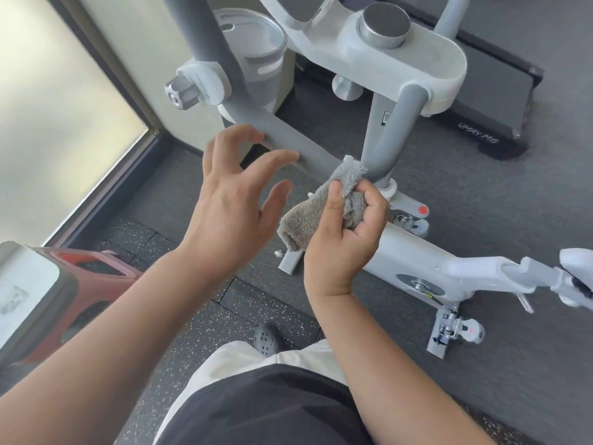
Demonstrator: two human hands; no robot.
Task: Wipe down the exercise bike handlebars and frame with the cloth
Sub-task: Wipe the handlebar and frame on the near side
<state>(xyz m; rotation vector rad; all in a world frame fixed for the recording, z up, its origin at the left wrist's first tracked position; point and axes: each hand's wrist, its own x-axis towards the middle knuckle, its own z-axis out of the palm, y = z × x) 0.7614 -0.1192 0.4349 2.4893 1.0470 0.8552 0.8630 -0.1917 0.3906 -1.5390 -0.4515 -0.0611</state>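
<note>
The right hand [345,232] is clutching the soft, light cloth [316,203], bunched against the handlebar [305,149]; the left hand [234,194] is hovering spread beside it, grasping nothing.

A frosted window [48,101] with a dark frame fills the upper left, letting in soft daylight. Dark speckled rubber floor tiles [192,342] cover the lower middle, meeting plain grey flooring [529,194] at right. A black treadmill [491,101] lies at upper right.
</note>
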